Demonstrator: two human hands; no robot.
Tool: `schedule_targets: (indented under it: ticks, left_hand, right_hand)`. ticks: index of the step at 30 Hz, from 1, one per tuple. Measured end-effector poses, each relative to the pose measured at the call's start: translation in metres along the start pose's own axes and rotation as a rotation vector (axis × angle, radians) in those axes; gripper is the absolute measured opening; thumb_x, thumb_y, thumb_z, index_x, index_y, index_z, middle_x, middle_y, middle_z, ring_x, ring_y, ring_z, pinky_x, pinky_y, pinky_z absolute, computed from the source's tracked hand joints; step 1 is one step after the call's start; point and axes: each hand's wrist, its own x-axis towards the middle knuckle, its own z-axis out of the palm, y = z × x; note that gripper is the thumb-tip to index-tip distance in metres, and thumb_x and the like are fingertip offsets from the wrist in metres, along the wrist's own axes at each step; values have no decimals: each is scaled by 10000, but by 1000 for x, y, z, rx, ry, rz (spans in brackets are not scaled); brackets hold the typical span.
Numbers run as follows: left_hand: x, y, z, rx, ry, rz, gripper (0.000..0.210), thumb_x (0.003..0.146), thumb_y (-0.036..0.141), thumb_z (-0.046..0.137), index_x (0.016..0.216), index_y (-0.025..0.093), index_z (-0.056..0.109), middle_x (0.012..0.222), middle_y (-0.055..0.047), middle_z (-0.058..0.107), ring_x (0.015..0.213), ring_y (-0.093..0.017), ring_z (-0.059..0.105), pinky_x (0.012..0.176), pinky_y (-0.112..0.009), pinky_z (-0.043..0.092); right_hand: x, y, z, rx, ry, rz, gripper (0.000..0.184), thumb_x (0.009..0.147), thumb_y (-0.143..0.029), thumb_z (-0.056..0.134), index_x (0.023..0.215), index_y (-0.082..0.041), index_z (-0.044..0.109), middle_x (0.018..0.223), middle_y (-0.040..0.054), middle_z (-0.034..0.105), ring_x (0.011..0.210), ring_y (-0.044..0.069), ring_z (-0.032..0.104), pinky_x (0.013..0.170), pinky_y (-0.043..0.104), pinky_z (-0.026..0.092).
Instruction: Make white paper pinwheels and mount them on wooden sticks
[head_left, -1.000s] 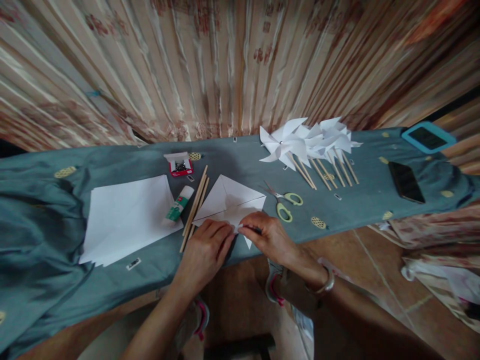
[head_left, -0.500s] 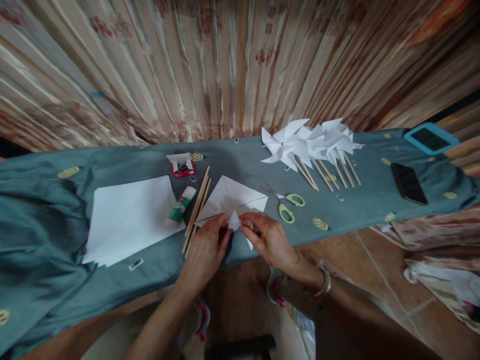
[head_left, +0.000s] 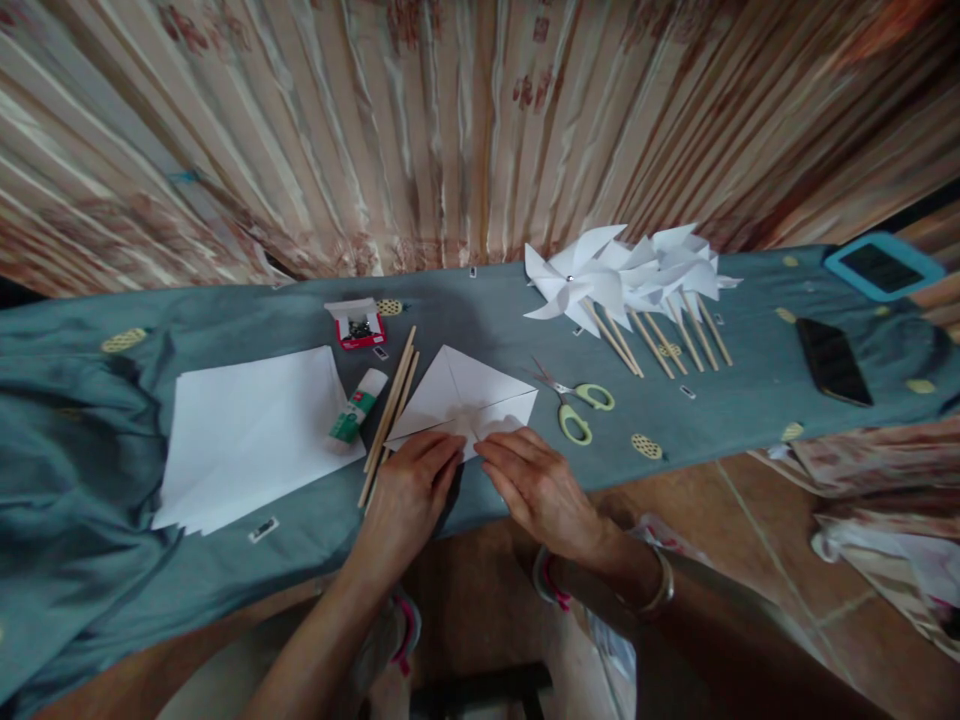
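A white square of paper (head_left: 450,385) with slits cut in from its corners lies near the front edge of the cloth-covered table. My left hand (head_left: 418,482) pinches its near edge, thumb and fingers together. Opposite it, my right hand (head_left: 536,488) closes its fingertips on the same paper, a small gap away from the left. The fingers hide the paper's near corner. Thin wooden sticks (head_left: 391,405) lie just left of the sheet, beside a green and white glue stick (head_left: 358,408). To the right rest scissors (head_left: 576,408) with pale green handles, blades apart.
A stack of white paper (head_left: 247,435) lies at left. Behind it stands an open red box (head_left: 360,332) of small metal pins. Several paper pinwheels (head_left: 577,275) on sticks lie at back right, near a phone (head_left: 832,360) and a blue-framed tablet (head_left: 885,266). A curtain (head_left: 450,130) hangs behind.
The small white paper point that stood up between my fingertips has gone down out of sight. My hands stay close together at the near edge. The view has shifted slightly.
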Motion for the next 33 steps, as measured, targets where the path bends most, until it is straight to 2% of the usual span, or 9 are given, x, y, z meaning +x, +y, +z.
schedule_targets:
  ticks: [6, 11, 25, 33]
  left_hand:
    - [0, 0, 1, 22, 6, 30, 239, 946, 211, 474, 1023, 148, 692, 970, -98, 697, 888, -196, 669, 804, -347, 585]
    - [1, 1, 1, 27, 0, 31, 237, 945, 200, 474, 1024, 145, 690, 1002, -105, 692, 913, -200, 666, 814, -358, 587]
    - [3, 3, 2, 40, 6, 57, 227, 911, 139, 510, 1004, 68, 704, 1011, -146, 689, 935, -218, 668, 845, -346, 582]
    - [4, 4, 2, 58, -25, 56, 241, 919, 145, 489, 1012, 83, 703, 1029, -141, 686, 945, -222, 664, 843, -352, 583]
  right_hand:
    - [0, -1, 1, -41, 20, -26, 282, 940, -130, 469, 1151, -134, 657, 1037, 125, 694, 939, 247, 604, 852, 409, 559]
    - [-1, -1, 2, -91, 21, -42, 295, 944, -142, 477, 1183, -170, 647, 1022, 97, 693, 923, 229, 609, 842, 400, 567]
    - [-1, -1, 2, -121, -1, -27, 244, 936, -146, 495, 1115, -99, 654, 1034, 117, 690, 933, 241, 594, 874, 411, 559]
    - [-2, -1, 2, -123, 0, -26, 235, 933, -151, 505, 1110, -106, 652, 1037, 114, 685, 933, 240, 587, 864, 407, 555]
